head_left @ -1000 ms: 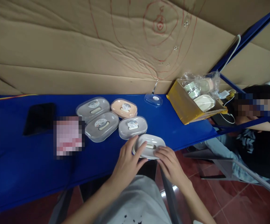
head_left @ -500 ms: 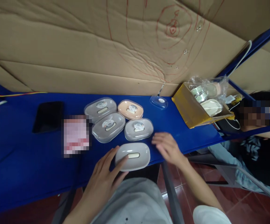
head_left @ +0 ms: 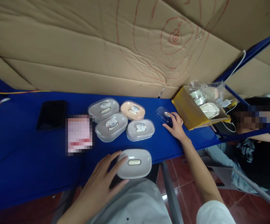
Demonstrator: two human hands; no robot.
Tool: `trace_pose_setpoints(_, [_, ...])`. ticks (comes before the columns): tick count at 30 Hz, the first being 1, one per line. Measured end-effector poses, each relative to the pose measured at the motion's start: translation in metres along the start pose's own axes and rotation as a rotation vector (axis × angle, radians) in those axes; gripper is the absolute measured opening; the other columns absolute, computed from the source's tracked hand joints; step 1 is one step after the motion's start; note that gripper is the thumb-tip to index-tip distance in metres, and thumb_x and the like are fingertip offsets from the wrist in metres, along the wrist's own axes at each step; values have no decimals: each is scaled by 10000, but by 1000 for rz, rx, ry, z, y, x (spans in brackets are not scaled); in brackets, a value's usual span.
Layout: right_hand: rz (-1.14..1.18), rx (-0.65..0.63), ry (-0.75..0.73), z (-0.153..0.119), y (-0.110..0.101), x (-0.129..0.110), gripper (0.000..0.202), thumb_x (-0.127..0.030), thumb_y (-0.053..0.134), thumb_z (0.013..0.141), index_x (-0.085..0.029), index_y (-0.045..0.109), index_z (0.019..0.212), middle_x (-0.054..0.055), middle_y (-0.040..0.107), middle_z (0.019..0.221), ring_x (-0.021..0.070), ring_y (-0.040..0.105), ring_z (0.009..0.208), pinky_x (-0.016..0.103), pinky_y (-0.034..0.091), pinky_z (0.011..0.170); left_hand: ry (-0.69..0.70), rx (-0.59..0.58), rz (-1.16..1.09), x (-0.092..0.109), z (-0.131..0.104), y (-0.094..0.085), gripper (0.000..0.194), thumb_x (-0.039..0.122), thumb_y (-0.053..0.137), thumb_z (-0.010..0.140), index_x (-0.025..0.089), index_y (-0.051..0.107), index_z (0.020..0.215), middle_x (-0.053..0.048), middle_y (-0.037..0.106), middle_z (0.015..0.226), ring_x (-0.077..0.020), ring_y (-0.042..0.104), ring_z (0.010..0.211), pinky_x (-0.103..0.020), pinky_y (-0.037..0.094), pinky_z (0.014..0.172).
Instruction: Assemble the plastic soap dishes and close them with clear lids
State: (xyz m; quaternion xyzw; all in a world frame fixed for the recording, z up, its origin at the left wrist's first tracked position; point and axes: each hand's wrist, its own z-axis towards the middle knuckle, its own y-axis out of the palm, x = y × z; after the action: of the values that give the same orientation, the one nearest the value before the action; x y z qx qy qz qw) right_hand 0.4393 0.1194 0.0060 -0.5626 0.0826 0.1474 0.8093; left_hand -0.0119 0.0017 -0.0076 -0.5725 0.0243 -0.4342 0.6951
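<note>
A white soap dish (head_left: 134,163) is steadied at the near edge of the blue worktop (head_left: 27,155), partly overhanging it, by the left hand (head_left: 102,183), whose fingers (head_left: 119,164) are spread loosely over the dish's left end rather than closed around it. The right hand (head_left: 175,126) is stretched out to a clear lid (head_left: 163,114) lying flat near the yellow box (head_left: 191,113); its fingers are laid on the lid's near edge, slightly parted, and no pinch is seen yet. Both pieces are judged to be light, stiff, smooth plastic, likely slippery on the worktop. The lid is thin and best taken by its rim, thumb under and fingers over; the dish is best held across its short sides. Four lidded dishes (head_left: 141,129) are grouped behind.
</note>
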Motion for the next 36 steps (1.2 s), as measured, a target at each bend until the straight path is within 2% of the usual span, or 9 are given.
trace_pose_setpoints(4, [56,16,-4,-46,-15,-7,558,-639,598,1059,-270,590,1477,163,552,1507,362,528,1493,624,457,1209,-65,-5,-42,1,-1,3,751,463,656,1057,309,314,1708,-139,585,1590,-378,622,1401,-591,599,1104])
trace_pose_setpoints(7, [103,60,0,-87,-22,-25,539,-630,710,1001,-246,623,1369,169,564,1408,373,575,1441,617,522,1165,-102,23,-70,1,4,4,826,435,682,1039,295,250,1729,-160,573,1604,-380,618,1405,-570,593,1105])
trace_pose_setpoints(11, [268,86,-31,-132,-24,-71,483,-469,769,999,-289,616,1420,149,618,1385,373,613,1410,625,556,1144,-105,14,-89,1,14,5,899,418,749,1008,311,223,1729,-154,573,1606,-382,603,1411,-582,557,1135])
trace_pose_setpoints(14, [401,20,-108,-148,-20,-110,567,-498,684,1042,-312,554,1562,177,561,1530,399,591,1452,625,584,1126,-142,1,-107,0,19,4,941,430,791,981,316,225,1724,-145,572,1609,-384,592,1422,-570,561,1129])
trace_pose_setpoints(18, [444,-120,-336,-137,-14,-146,629,-423,711,1036,-348,512,1628,140,452,1692,406,463,1579,637,530,1208,-163,-8,-132,-2,19,3,945,476,790,980,311,229,1722,-144,560,1629,-387,584,1441,-563,559,1128])
trace_pose_setpoints(23, [420,-207,-533,-102,-9,-162,671,-306,747,1006,-310,507,1633,117,490,1696,369,352,1650,640,473,1261,-141,-13,-127,-2,18,3,932,505,753,1007,316,203,1735,-143,569,1624,-375,598,1431,-556,555,1129])
trace_pose_setpoints(28, [412,-198,-592,-89,1,-164,638,-350,720,989,-317,542,1600,93,539,1667,358,382,1639,647,486,1251,-146,-16,-131,-1,20,2,938,494,750,1009,332,193,1747,-138,560,1627,-367,595,1422,-542,554,1126])
trace_pose_setpoints(33, [384,-192,-591,-92,7,-160,645,-406,701,1027,-319,500,1634,94,510,1693,360,348,1656,654,480,1254,-158,-45,-129,-2,19,1,761,520,720,1032,388,354,1687,-98,575,1581,-352,590,1375,-539,558,1116])
trace_pose_setpoints(36, [300,-194,-607,-97,8,-155,714,-497,740,1028,-341,460,1666,85,478,1721,362,321,1667,649,464,1272,-141,-41,-130,-3,20,1,705,556,678,1054,382,385,1671,-93,565,1584,-346,576,1374,-542,546,1128])
